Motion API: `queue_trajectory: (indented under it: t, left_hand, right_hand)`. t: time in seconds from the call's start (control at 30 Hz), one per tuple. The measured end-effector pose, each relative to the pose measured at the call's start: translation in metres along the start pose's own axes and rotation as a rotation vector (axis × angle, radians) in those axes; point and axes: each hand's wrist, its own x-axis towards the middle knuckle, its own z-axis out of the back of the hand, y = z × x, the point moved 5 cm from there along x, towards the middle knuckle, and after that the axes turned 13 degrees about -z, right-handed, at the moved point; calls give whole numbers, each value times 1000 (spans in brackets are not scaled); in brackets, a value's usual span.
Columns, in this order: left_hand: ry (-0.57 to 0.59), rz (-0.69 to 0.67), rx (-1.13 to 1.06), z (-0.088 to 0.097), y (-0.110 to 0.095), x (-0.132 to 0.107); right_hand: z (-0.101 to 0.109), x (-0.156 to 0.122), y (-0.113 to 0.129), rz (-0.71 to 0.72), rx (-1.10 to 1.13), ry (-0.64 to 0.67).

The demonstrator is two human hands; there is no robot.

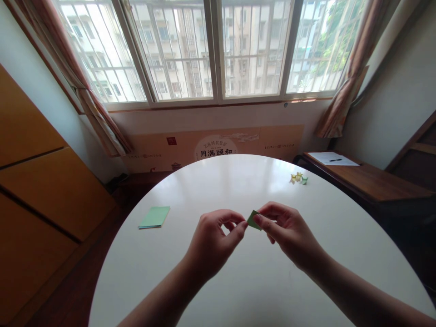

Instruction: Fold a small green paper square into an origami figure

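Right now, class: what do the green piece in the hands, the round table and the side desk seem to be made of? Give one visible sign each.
Green piece: likely paper, matt; thin with a sharp folded corner.
Table: glossy white, perhaps lacquer or laminate; it mirrors the window.
Desk: looks like dark brown wood or veneer, faint sheen.

home rm | barred window (218, 50) w/ curtains (344, 91) | round white table (238, 281) | wood cabinets (37, 181)

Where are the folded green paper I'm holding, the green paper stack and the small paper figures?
folded green paper (254, 220): head view, exposed middle.
green paper stack (155, 217): head view, top sheet's centre.
small paper figures (299, 178): head view, cluster's middle.
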Motion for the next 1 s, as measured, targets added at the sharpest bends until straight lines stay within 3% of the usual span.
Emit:
queue_trajectory:
  t: [0.17, 0.33, 0.53, 0.63, 0.77, 0.87, 1.0]
  left_hand:
    - [45, 44, -87, -2, 1, 0]
    - [126, 202, -274, -7, 10, -1]
    - [97, 250, -319, -5, 19, 1]
    - [35, 191, -190, -2, 17, 1]
    - [-115, 2, 40, 6, 6, 0]
    - [-109, -78, 105, 6, 0, 0]
    - [-111, -82, 97, 7, -2, 0]
  right_hand:
    - [-2, 2, -4, -60, -29, 71]
    - [-2, 2, -7, -83, -25, 98]
    - [1, 4, -11, -110, -21, 62]
    - [1, 3, -9, -105, -49, 15]
    - [-2, -1, -1, -31, -75, -13]
    - [-4, -3, 1, 6, -95, -25]
    - [-3, -4, 0, 58, -144, -73]
